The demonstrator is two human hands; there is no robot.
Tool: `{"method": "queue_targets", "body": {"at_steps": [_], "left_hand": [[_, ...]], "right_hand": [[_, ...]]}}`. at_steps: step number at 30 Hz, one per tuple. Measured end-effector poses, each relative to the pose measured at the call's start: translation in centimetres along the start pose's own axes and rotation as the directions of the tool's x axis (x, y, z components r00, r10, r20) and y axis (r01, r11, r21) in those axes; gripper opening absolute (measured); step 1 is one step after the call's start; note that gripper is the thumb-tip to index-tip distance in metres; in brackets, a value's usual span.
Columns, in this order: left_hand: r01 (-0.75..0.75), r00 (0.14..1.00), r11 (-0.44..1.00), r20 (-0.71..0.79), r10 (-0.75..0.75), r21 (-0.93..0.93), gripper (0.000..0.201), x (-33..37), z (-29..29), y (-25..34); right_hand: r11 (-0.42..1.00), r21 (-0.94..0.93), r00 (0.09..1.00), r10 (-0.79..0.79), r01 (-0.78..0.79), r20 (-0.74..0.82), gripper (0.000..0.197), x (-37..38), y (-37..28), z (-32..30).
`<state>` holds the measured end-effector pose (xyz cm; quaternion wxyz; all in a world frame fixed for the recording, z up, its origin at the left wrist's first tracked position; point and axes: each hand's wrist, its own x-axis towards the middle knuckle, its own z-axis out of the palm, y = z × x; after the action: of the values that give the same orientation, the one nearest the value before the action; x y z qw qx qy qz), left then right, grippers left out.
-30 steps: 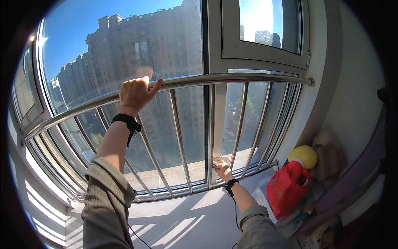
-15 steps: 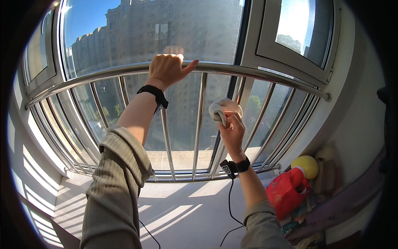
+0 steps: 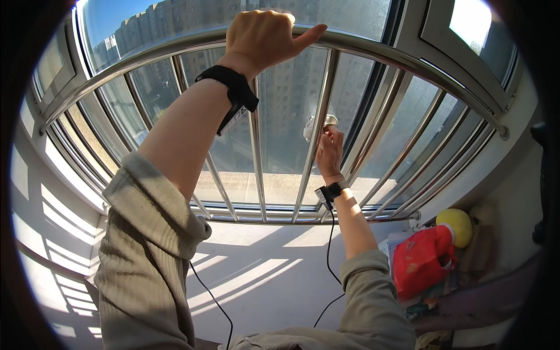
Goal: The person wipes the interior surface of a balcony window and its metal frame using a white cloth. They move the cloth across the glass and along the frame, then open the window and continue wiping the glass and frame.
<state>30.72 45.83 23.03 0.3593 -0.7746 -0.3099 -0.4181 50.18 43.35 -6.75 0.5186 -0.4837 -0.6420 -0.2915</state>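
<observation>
Off-white cloth [image 3: 309,128] sits behind a chrome bar [image 3: 325,87], by the window glass [image 3: 286,116], pinched in the right hand's [image 3: 329,149] grip; left hand [image 3: 259,38] curls round the top rail [image 3: 373,49]. Wiping too far left could bash the bar, tbh.

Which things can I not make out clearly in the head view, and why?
All in the head view:
Left grip: fingertips, hidden by its own knuckles and the top rail.
Pale cloth: full shape, partly covered by an upright bar and the right grip.
Red bag: contents, hidden by its sides.
Building outside: upper part, partly cut off by the picture's top edge.
</observation>
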Motion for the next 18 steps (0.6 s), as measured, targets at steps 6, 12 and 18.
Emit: {"method": "queue_targets", "body": {"at_steps": [6,12,18], "left_hand": [[-0.011,1.0,1.0,-0.004,0.011,-0.024,0.072,-0.2,0.2,0.0],[-0.024,0.996,0.999,-0.083,0.022,-0.027,0.077,-0.4,1.5,-0.7],[-0.014,0.996,1.0,-0.092,0.013,-0.003,0.078,-0.4,1.2,-0.4]], "right_hand": [[0.997,-0.001,0.818,0.062,-0.075,0.572,0.029,-20.9,1.1,3.3],[0.887,0.02,0.655,0.326,-0.461,0.681,0.025,-19.4,1.1,2.4],[0.915,0.326,0.957,0.277,-0.237,-0.084,0.035,3.9,-1.5,-4.3]]}}
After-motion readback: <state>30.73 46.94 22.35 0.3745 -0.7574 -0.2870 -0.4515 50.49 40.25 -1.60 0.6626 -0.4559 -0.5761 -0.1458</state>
